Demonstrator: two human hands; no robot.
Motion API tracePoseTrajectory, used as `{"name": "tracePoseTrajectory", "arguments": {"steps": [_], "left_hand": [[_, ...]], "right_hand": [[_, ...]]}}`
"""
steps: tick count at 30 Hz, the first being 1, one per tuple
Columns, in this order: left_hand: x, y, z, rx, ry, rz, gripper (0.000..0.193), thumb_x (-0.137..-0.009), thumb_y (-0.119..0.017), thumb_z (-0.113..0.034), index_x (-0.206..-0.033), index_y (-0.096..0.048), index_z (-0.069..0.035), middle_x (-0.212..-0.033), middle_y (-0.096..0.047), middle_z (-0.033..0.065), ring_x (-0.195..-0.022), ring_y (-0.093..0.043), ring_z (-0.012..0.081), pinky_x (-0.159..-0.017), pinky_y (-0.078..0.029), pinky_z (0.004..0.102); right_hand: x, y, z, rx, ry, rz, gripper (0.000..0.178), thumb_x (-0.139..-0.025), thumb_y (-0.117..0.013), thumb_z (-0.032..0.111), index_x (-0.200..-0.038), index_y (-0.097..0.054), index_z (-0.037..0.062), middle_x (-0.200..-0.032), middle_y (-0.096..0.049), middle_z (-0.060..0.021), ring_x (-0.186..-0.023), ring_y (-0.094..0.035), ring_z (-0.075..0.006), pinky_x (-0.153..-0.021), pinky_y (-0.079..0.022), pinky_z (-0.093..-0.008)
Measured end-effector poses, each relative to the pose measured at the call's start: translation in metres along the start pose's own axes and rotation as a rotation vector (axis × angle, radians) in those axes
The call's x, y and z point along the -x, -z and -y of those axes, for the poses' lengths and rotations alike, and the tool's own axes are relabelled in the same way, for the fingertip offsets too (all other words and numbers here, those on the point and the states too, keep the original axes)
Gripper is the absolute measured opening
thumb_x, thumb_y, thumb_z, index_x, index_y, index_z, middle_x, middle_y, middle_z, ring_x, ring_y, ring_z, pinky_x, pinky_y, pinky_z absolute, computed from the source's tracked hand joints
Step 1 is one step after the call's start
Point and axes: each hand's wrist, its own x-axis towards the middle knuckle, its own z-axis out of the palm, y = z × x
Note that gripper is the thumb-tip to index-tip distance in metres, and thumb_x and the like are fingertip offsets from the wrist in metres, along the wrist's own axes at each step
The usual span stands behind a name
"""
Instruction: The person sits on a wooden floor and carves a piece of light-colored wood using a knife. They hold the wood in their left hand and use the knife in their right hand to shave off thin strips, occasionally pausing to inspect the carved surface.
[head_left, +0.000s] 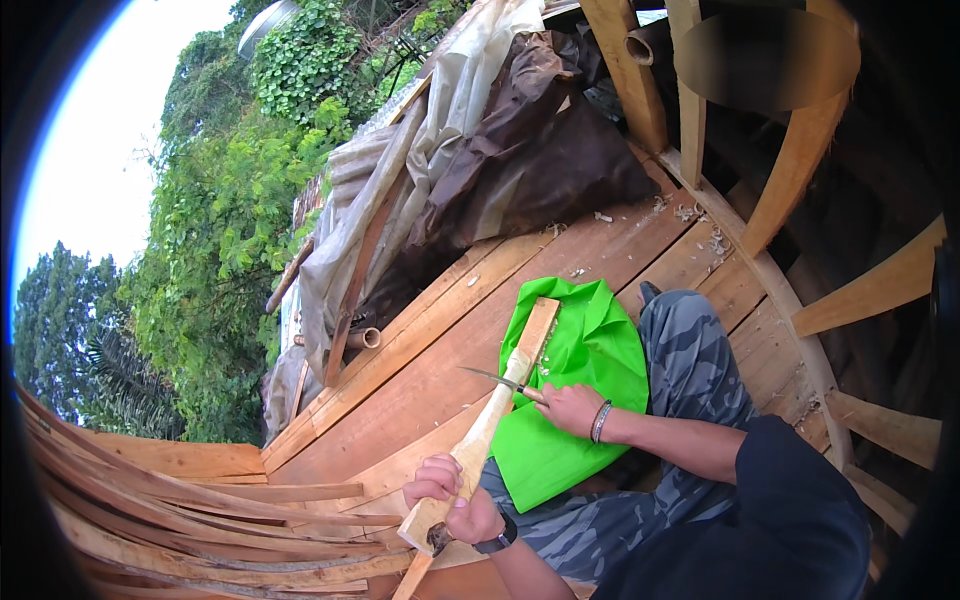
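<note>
Plank floor shows scattered shavings, pale carved wood slants along green cloth's left edge, left hand clasps the wood's lower end, right hand grips knife by handle, blade crossing the wood.

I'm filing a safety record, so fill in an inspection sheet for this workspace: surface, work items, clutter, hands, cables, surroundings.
Surface: wooden planks, with shavings scattered on them.
Job's things: pale shaped wood piece, lying partly over a green cloth; knife with its blade across the wood.
Clutter: many thin wooden strips at lower left; crumpled brown sheeting.
Hands: left hand grips the wood's near end; right hand holds the knife handle.
Cables: nothing seen.
Surroundings: trees at left; curved wooden uprights at right.
</note>
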Motion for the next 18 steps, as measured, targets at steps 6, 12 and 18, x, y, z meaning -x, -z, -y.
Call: {"name": "tracePoseTrajectory", "arguments": {"steps": [6,12,18], "left_hand": [[-0.006,-0.021,-0.006,0.044,0.031,0.024,0.025,-0.058,-0.050,-0.013,-0.073,-0.031,-0.009,-0.063,-0.032,0.0043,-0.059,-0.029,0.0153,-0.059,-0.030,0.0305],[-0.006,0.006,-0.005,-0.009,0.019,0.024,0.024,-0.058,-0.049,-0.012,-0.074,-0.031,-0.009,-0.063,-0.032,0.0045,-0.058,-0.029,0.0153,-0.058,-0.030,0.0305],[-0.011,-0.016,0.000,0.037,0.038,0.030,0.024,-0.058,-0.049,-0.013,-0.074,-0.030,-0.009,-0.063,-0.031,0.0041,-0.058,-0.030,0.0152,-0.059,-0.030,0.0304]], "right_hand": [[-0.024,-0.045,-0.083,0.142,-0.066,-0.086,0.034,-0.095,-0.046,0.034,-0.104,-0.051,0.0021,-0.068,-0.064,-0.0153,-0.059,-0.064,-0.0361,-0.054,-0.052,-0.0487],[-0.002,-0.001,0.012,0.017,0.027,0.046,0.038,-0.095,-0.047,0.035,-0.105,-0.052,-0.0008,-0.069,-0.065,-0.0155,-0.058,-0.064,-0.0355,-0.056,-0.053,-0.0479],[-0.021,-0.049,-0.082,0.134,-0.104,-0.068,0.037,-0.094,-0.049,0.036,-0.098,-0.054,-0.0013,-0.064,-0.064,-0.0153,-0.059,-0.065,-0.0355,-0.054,-0.052,-0.0480]]}}
